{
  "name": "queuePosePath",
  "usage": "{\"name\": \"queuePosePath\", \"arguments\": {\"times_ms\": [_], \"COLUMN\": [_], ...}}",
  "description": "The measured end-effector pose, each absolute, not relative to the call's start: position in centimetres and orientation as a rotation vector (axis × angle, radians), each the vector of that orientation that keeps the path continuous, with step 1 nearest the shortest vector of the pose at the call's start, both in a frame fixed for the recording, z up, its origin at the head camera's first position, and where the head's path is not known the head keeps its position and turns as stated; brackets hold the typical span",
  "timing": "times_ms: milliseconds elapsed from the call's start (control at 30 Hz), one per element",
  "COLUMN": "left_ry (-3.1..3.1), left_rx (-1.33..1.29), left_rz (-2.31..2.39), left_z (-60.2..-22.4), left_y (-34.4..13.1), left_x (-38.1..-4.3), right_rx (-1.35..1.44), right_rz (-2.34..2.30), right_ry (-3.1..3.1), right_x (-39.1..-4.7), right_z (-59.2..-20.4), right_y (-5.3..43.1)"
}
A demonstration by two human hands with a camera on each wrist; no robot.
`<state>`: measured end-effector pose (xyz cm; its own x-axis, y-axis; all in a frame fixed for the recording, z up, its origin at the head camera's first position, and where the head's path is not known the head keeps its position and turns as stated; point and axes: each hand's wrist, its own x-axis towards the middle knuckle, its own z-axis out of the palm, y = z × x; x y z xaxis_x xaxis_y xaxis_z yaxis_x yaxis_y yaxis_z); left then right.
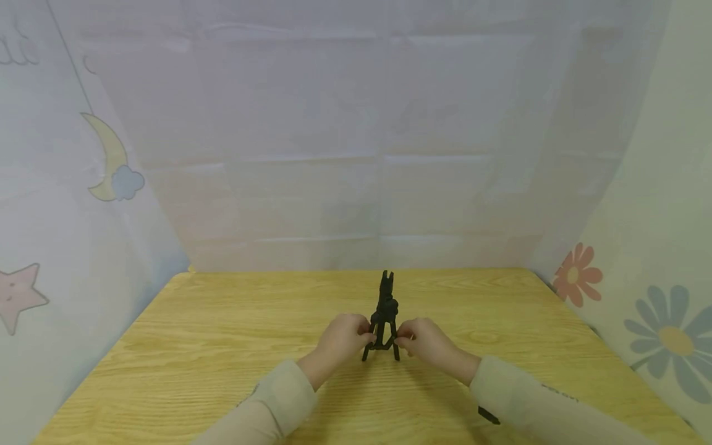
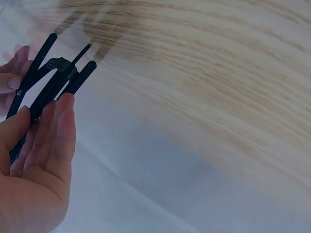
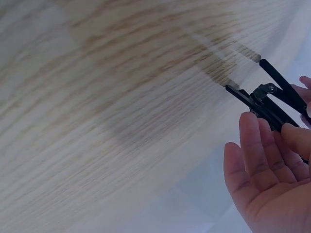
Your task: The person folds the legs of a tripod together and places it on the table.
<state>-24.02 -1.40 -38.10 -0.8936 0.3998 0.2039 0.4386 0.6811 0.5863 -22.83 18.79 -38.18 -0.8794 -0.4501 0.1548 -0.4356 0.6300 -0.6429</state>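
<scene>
A small black tripod point(image 1: 385, 306) stands upright between both hands, its legs spread and a forked clamp-like top pointing up. My left hand point(image 1: 340, 339) pinches one leg between thumb and fingers on the left side. On the other side, my right hand point(image 1: 431, 341) holds another leg the same way. In the left wrist view, the left hand point(image 2: 43, 165) has its thumb and fingers around a tripod leg point(image 2: 46, 94), with braces joining the legs near a central hinge. From the right wrist, the right hand point(image 3: 272, 170) grips the leg point(image 3: 257, 108) close to the tabletop.
The wood-grain table point(image 1: 250, 309) stretches around the tripod. Behind it hangs a pale creased sheet point(image 1: 306, 123); side walls carry a moon point(image 1: 114, 151) at left and flowers point(image 1: 578, 275) at right. A black strip point(image 1: 488, 415) shows under the right sleeve.
</scene>
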Motion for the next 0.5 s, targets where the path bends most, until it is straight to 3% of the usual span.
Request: {"name": "queuePosePath", "arguments": {"times_ms": [333,500], "left_ry": [-2.791,-2.772], "left_rx": [-0.782,-0.838], "left_rz": [-0.984,-0.945], "left_z": [-38.5,-38.3], "left_y": [-1.28,-1.17], "left_x": [-24.28,-24.32], "right_rx": [-0.729,-0.864], "right_rz": [-1.028,-0.9], "right_ry": [2.85,2.918], "right_x": [-23.38,-23.85], "right_z": [-38.51,-38.6], "right_y": [18.75,18.69]}}
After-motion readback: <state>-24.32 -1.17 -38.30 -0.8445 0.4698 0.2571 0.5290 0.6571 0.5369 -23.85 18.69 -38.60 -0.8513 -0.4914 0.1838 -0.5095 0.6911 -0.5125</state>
